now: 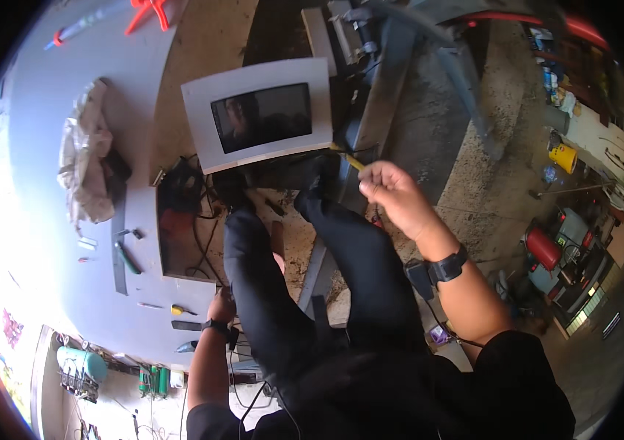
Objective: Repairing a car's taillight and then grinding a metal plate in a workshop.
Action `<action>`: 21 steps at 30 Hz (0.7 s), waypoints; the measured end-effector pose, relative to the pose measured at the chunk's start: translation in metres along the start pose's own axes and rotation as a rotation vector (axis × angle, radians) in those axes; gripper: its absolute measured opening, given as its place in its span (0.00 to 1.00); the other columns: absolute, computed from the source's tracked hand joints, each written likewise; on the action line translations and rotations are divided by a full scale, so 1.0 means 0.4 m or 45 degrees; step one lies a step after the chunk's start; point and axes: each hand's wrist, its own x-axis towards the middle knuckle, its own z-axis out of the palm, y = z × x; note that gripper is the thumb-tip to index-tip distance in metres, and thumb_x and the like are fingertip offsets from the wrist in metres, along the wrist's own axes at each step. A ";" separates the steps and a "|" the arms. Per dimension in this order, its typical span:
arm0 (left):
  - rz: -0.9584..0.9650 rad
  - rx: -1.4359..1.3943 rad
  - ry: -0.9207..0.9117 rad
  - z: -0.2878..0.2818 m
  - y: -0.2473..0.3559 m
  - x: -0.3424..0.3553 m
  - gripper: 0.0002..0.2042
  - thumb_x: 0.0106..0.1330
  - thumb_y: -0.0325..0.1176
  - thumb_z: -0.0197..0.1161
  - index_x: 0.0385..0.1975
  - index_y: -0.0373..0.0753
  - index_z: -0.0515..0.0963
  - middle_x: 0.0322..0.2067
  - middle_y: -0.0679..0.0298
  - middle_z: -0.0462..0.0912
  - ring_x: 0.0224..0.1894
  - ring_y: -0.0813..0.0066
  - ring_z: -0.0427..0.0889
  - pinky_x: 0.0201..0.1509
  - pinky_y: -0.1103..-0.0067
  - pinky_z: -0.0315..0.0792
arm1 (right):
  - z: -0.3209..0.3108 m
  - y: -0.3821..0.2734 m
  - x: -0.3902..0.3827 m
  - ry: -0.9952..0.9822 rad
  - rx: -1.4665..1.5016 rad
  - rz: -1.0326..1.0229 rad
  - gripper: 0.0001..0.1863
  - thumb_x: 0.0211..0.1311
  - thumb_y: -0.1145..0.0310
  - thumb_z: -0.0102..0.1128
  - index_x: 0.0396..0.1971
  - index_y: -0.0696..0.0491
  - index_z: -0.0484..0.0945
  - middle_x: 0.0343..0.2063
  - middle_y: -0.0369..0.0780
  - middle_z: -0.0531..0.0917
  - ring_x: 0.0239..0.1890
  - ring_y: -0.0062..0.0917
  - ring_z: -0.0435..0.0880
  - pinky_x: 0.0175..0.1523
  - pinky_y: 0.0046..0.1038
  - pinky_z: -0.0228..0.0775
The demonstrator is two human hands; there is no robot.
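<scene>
A pale panel [255,76] with a dark, glossy screen [260,117] set into it stands tilted in front of my feet. My right hand [391,189] is closed on a thin yellow stick-like tool [350,157], whose far end meets the panel's lower right corner. What kind of tool it is, I cannot make out. Low on the left, my left hand [221,305] is beside my left knee at the edge of the grey worktop [132,290]. Its fingers are mostly hidden. Both wrists wear black bands.
On the worktop lie a crumpled pale cloth [86,158], a metal ruler [119,264], a green-handled tool [128,258] and a yellow-handled screwdriver [182,310]. Dark cables [213,242] hang by my left leg. Grey metal beams [381,110] run along the right. A red cylinder [543,246] stands farther right.
</scene>
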 end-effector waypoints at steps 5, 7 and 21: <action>-0.053 -0.137 -0.072 0.070 -0.097 0.256 0.13 0.68 0.40 0.59 0.40 0.36 0.79 0.34 0.55 0.83 0.39 0.61 0.84 0.41 0.70 0.77 | 0.037 0.120 0.255 0.164 0.002 0.034 0.18 0.68 0.70 0.62 0.55 0.56 0.73 0.40 0.31 0.78 0.42 0.14 0.75 0.48 0.19 0.70; -0.072 -0.205 -0.086 0.097 -0.138 0.338 0.13 0.68 0.40 0.59 0.41 0.36 0.79 0.34 0.56 0.83 0.39 0.62 0.84 0.41 0.71 0.77 | 0.034 0.189 0.333 0.121 -0.023 0.015 0.24 0.68 0.69 0.62 0.61 0.56 0.68 0.48 0.34 0.78 0.51 0.16 0.75 0.55 0.21 0.69; 0.097 -0.474 0.146 -0.161 -0.175 0.788 0.13 0.71 0.40 0.58 0.47 0.37 0.77 0.36 0.61 0.83 0.37 0.72 0.81 0.37 0.78 0.73 | 0.010 0.238 0.630 0.000 -0.115 -0.059 0.35 0.63 0.58 0.70 0.62 0.63 0.65 0.44 0.45 0.82 0.49 0.27 0.80 0.56 0.28 0.72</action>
